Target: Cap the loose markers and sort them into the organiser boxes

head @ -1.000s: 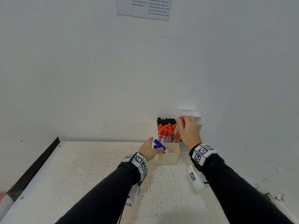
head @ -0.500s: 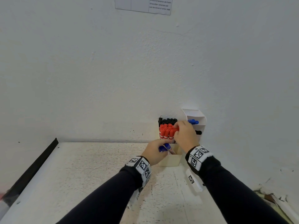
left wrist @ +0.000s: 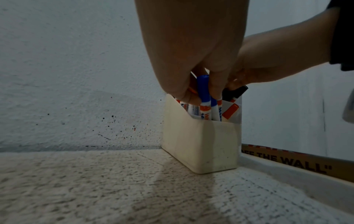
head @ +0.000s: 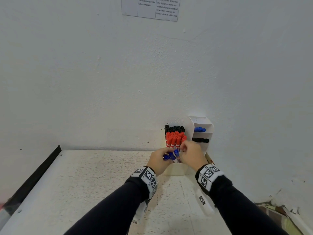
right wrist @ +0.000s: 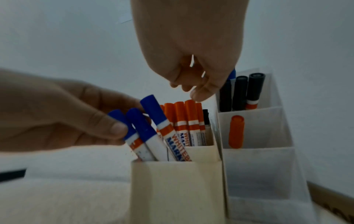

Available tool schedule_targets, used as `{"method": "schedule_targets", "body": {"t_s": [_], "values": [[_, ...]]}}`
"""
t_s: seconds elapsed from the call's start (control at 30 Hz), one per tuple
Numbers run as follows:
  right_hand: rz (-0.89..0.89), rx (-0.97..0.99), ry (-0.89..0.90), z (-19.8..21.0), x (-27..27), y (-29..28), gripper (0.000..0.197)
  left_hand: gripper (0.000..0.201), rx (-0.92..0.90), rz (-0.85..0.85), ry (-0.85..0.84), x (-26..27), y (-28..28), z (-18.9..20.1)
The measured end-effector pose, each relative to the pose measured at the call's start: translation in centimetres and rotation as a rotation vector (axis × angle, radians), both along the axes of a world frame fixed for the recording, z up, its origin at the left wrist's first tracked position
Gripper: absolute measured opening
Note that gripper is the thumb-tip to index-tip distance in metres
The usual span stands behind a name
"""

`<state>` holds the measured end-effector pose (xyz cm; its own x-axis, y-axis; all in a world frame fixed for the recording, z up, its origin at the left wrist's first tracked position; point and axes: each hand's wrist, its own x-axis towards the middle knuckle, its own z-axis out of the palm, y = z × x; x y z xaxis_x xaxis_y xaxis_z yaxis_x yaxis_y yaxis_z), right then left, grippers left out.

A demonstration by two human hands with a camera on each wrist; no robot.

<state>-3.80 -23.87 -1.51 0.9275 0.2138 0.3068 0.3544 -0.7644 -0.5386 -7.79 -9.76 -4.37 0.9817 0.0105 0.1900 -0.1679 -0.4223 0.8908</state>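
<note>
Head view: both hands meet over a cream organiser box (head: 176, 170) that stands on the speckled white table (head: 84, 184), against the wall. The left hand (head: 158, 161) grips a bunch of blue-capped whiteboard markers (head: 171, 156) whose lower ends sit in the box's front compartment. The right hand (head: 192, 154) hovers just beside them with fingers curled; what they hold cannot be told here. Behind stand the red-capped markers (head: 175, 139) and, in the rear row, the black-capped markers (head: 175, 128). To the right stands a white tiered organiser (head: 200, 121) with a blue marker in its upper tier and a black one below. A printed sheet (head: 149, 7) hangs on the wall.

Left wrist view: the left hand's fingers (left wrist: 180, 84) and thumb close round the blue caps (left wrist: 203, 87) just above the cream box's rim (left wrist: 199, 145). The right hand (left wrist: 268, 60) reaches in from the right behind them.

Right wrist view: the left hand (right wrist: 57, 115) clasps three blue-capped markers (right wrist: 151, 121), tilted left, in the front compartment. The right hand (right wrist: 191, 63) hangs above the red-capped row with fingertips (right wrist: 199, 94) loosely curled, holding nothing visible. The tiered organiser (right wrist: 256, 128) shows black markers above and one red marker (right wrist: 237, 131) in the tier beneath.
</note>
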Motion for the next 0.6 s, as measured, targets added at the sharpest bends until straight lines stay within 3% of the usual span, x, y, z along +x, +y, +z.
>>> {"method": "schedule_targets", "body": {"t_s": [0.07,0.13,0.27,0.43,0.6], "values": [[0.152,-0.092,0.114,-1.0,-0.4,-0.2,0.029,0.04,0.005,0.02,-0.007,0.1,0.0,0.0],[0.22,-0.054,0.146,-1.7,-0.9,-0.1,0.034,0.04,0.002,0.045,-0.014,0.1,-0.3,0.2],[0.152,0.182,0.047,-2.2,-1.6,-0.1,0.026,0.037,0.046,0.053,-0.111,-0.3,-0.8,0.6],[0.138,0.188,0.145,-2.5,-2.4,-0.6,0.025,0.035,0.025,0.048,-0.059,-0.3,-1.5,0.0],[0.051,0.242,0.227,-2.6,-3.1,-0.2,0.044,0.05,0.029,0.051,0.009,-0.8,-1.5,0.0]]}}
